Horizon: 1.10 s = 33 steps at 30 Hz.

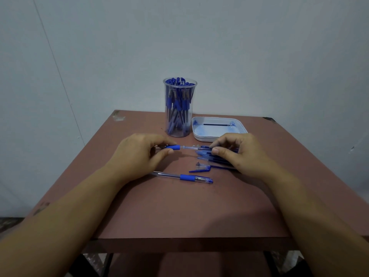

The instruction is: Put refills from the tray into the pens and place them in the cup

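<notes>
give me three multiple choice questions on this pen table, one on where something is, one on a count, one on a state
1. Where does the white tray stand relative to the clear cup?
A) to its left
B) to its right
C) on top of it

2. How many refills lie in the tray?
A) one
B) four
C) seven

3. The pen above the table is
A) lying untouched
B) held by the left hand and the right hand
C) standing in the cup

Answers:
1. B, the tray sits right of the cup.
2. A, a single dark refill crosses the tray.
3. B, each hand pinches one end.
</notes>
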Motion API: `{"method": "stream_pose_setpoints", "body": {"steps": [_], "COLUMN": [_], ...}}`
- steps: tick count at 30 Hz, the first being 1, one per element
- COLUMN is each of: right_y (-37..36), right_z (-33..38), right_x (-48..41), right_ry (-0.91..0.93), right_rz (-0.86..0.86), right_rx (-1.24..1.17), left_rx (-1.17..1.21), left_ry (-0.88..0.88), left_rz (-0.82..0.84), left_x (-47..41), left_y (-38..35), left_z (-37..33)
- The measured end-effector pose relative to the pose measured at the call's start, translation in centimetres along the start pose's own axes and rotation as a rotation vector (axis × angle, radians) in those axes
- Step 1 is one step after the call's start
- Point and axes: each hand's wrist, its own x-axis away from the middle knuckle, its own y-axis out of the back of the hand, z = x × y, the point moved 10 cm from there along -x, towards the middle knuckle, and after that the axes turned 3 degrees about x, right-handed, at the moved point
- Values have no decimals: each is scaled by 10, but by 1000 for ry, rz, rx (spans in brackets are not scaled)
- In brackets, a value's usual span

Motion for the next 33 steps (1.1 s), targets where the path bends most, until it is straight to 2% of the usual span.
{"method": "stream_pose_setpoints", "body": {"steps": [7,22,29,33], "right_y": [-1,-20,10,-4], "right_z": [0,9,8,9], "right_x": [1,0,-1,-1], "right_ry": [-8,205,181,205], "right_rz": [7,43,-164,-114], "right_rx": [-21,203,222,204], "left_rx": [202,211,221,226], "left_ry": [16,19,33,27], "left_rz": [57,46,-3,20], "left_x": [0,0,-1,-1], "left_y": [-12,-15,-9,-11], "left_z": [5,4,4,2]}}
